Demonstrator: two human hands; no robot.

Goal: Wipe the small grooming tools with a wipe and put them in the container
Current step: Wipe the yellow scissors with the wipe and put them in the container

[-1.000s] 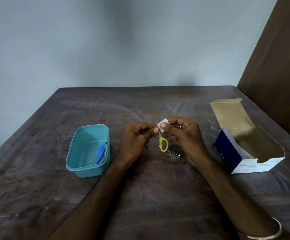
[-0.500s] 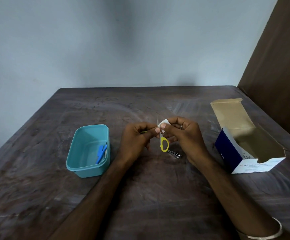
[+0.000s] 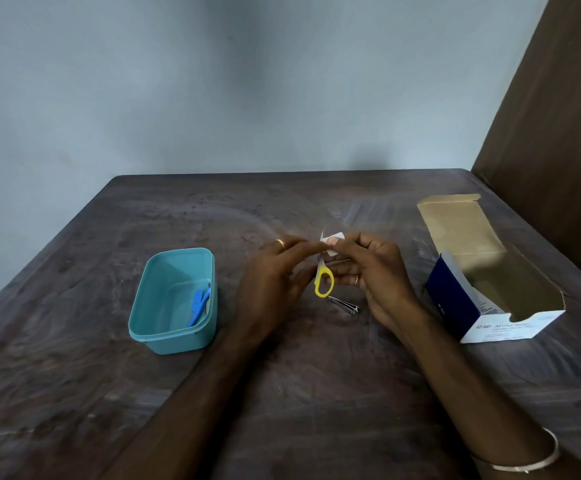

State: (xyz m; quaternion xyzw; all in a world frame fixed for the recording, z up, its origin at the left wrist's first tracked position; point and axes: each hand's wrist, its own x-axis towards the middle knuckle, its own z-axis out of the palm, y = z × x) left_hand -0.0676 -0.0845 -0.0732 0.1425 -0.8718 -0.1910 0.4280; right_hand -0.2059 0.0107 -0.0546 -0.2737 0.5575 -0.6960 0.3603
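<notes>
Small scissors with a yellow handle loop (image 3: 324, 281) hang between my hands above the middle of the table. My right hand (image 3: 375, 271) pinches a white wipe (image 3: 332, 239) around the scissor blades. Reaching across to the wipe, my left hand (image 3: 275, 275) has its fingers stretched out and its thumb by the yellow loop; it appears to hold the scissors' hidden handle. A metal nail clipper (image 3: 346, 305) lies on the table just below my hands. The teal container (image 3: 178, 252) stands to the left with a blue tool (image 3: 199, 306) inside.
An open blue-and-white cardboard box (image 3: 496, 327) of wipes stands at the right, its flap raised. The dark wooden table (image 3: 282, 393) meets a grey wall at the back and a brown panel at the right.
My left hand's fingers have stretched out toward the wipe, showing a ring. The scissors and my right hand stay in nearly the same place.
</notes>
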